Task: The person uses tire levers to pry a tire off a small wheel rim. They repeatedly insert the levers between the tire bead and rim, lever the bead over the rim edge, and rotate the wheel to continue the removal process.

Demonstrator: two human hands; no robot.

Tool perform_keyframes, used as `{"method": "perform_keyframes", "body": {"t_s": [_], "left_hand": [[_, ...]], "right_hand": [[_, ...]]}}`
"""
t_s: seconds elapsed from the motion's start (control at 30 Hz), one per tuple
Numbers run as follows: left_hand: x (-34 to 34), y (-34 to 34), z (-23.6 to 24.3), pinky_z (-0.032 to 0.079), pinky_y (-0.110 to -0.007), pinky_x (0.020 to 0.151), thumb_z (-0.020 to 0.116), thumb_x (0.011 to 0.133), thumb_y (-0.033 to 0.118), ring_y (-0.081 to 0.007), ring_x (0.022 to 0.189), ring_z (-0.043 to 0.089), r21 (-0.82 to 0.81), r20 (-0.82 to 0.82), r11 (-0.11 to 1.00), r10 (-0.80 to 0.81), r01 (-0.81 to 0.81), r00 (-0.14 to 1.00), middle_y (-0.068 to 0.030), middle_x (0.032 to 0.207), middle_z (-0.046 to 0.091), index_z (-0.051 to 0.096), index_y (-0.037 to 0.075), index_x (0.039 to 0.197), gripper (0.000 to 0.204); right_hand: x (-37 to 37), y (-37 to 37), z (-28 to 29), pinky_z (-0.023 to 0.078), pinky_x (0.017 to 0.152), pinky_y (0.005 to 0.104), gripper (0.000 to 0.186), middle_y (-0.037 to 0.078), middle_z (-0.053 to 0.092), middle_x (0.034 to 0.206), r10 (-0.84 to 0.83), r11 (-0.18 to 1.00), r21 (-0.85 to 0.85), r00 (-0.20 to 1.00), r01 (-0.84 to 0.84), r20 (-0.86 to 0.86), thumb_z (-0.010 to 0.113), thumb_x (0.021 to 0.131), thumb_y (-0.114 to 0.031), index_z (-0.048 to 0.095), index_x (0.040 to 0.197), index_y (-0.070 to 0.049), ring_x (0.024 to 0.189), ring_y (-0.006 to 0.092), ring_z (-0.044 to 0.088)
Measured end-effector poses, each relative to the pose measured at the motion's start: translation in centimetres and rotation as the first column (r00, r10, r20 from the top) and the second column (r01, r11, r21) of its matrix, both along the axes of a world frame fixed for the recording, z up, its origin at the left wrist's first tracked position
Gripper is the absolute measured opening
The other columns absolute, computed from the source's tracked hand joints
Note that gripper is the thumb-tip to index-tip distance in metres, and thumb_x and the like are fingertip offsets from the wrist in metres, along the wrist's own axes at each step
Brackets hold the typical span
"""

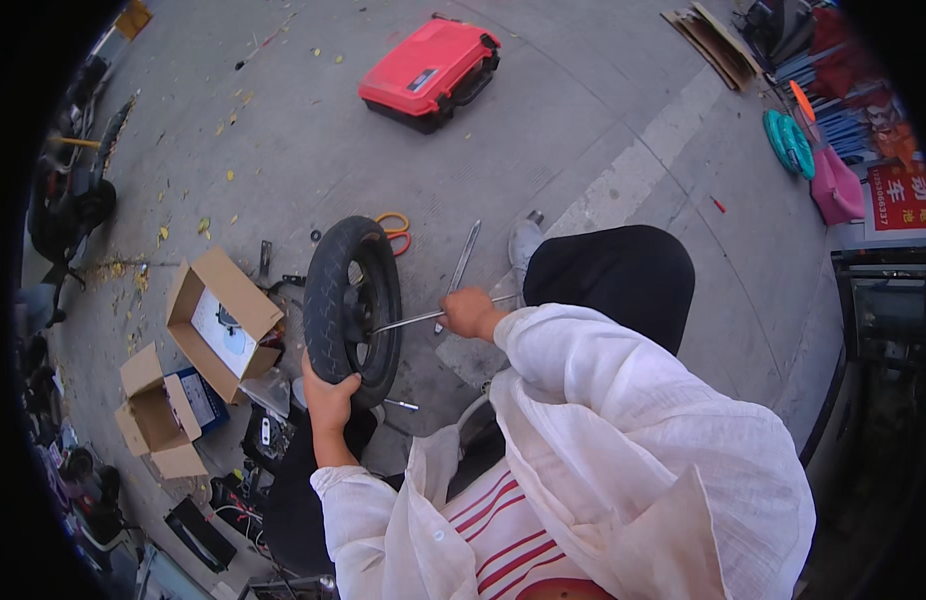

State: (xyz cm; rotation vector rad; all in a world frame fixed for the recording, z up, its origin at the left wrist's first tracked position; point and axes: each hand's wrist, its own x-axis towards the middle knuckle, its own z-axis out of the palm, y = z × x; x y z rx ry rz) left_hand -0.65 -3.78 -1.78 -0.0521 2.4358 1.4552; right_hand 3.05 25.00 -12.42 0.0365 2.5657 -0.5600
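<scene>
A small wheel with a black tyre point(328, 290) stands upright on the ground in front of me. My left hand point(330, 402) grips the near side of its tyre, thumb on the tread and the other fingers partly hidden. In my closed right hand point(470, 312) is a thin metal rod point(413, 320), its left end reaching into the wheel beside the hub. Whether the tip touches the hub or the rim, I cannot tell. Beyond my right hand lies a long flat metal bar point(467, 260). Scissors with yellow and red handles point(398, 240) rest behind the wheel.
A red hard case point(428, 75) lies farther off on the concrete. Open cardboard boxes point(188, 305) stand left of the wheel, near loose parts and a black tray point(201, 535). A small screwdriver-like tool point(402, 405) lies close by. A parked scooter point(73, 205) is at the far left.
</scene>
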Motion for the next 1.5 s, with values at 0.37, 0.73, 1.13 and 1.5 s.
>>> {"method": "perform_keyframes", "body": {"t_s": [0.37, 0.73, 1.13, 1.5], "left_hand": [[-2.8, 5.1, -0.2, 0.046, -0.038, 0.092, 0.073, 0.052, 0.010, -0.0364, 0.099, 0.062, -0.058, -0.169, 0.997, 0.034, -0.045, 0.985, -0.0211, 0.110, 0.062, 0.048, -0.002, 0.129, 0.082], [-1.1, 5.1, 0.8, 0.045, -0.040, 0.095, 0.077, 0.059, 0.013, -0.0371, 0.108, 0.059, -0.096, -0.164, 0.994, -0.073, 0.057, 0.984, -0.0246, 0.119, 0.059, 0.043, -0.003, 0.134, 0.083], [-0.3, 8.7, 2.0, 0.047, -0.048, 0.089, 0.086, 0.061, 0.044, -0.0444, 0.099, 0.060, -0.455, -0.210, 0.879, 0.047, -0.140, 0.977, -0.0272, 0.104, 0.061, 0.057, -0.009, 0.101, 0.073], [-2.1, 7.6, 1.4, 0.047, -0.046, 0.094, 0.079, 0.061, 0.036, -0.0418, 0.107, 0.059, -0.485, -0.093, 0.872, 0.030, -0.071, 0.995, -0.0263, 0.114, 0.061, 0.060, -0.005, 0.113, 0.068]], "right_hand": [[5.0, 0.0, -1.6, 0.050, 0.070, 0.0401, 0.034, 0.016, 0.067, 0.076, -0.320, 0.804, -0.488, 0.939, 0.340, 0.126, 0.060, 0.093, -0.036, 0.068, 0.099, -0.004, 0.076, 0.0258, 0.066], [7.3, -2.5, -1.3, 0.055, 0.075, 0.0377, 0.041, 0.016, 0.065, 0.114, -0.091, 0.004, -0.546, 0.544, 0.838, 0.834, 0.058, 0.091, -0.017, 0.056, 0.130, -0.005, 0.095, 0.0265, 0.067], [8.5, 2.7, -2.0, 0.052, 0.069, 0.0444, 0.032, 0.023, 0.066, 0.080, 0.326, 0.936, -0.098, 0.938, -0.337, -0.114, 0.068, 0.082, -0.035, 0.069, 0.078, -0.003, 0.079, 0.0393, 0.067], [5.3, 0.5, 4.2, 0.059, 0.070, 0.0339, 0.065, 0.014, 0.062, 0.104, -0.465, -0.138, -0.658, 0.538, 0.740, 0.703, 0.049, 0.096, -0.005, 0.017, 0.152, -0.002, 0.082, 0.0211, 0.066]]}}
